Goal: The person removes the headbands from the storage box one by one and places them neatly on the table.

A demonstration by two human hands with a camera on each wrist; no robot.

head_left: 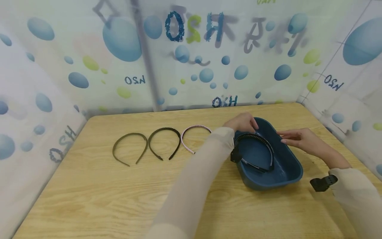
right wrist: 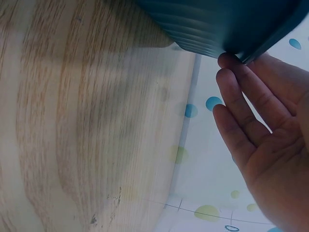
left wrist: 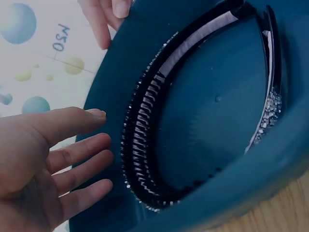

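Note:
A dark blue plastic basin [head_left: 287, 166] stands at the right of the table. Inside it lies a black headband [left wrist: 145, 125] with inner comb teeth and sparkling stones along its band. My left hand [head_left: 243, 122] is over the basin's far left side, its fingers extended and holding nothing; in the left wrist view they spread beside the headband. At the basin's right rim, my right hand [head_left: 301, 139] pinches the edge, with fingertips [right wrist: 227, 77] against the outer wall in the right wrist view.
Left of the basin, a row of headbands lies on the wooden table [head_left: 104, 199]: an olive one [head_left: 131, 134], a black one [head_left: 164, 128] and a pink one [head_left: 186, 146], partly behind my left sleeve. Patterned sheeting [head_left: 191, 76] encloses the back and sides.

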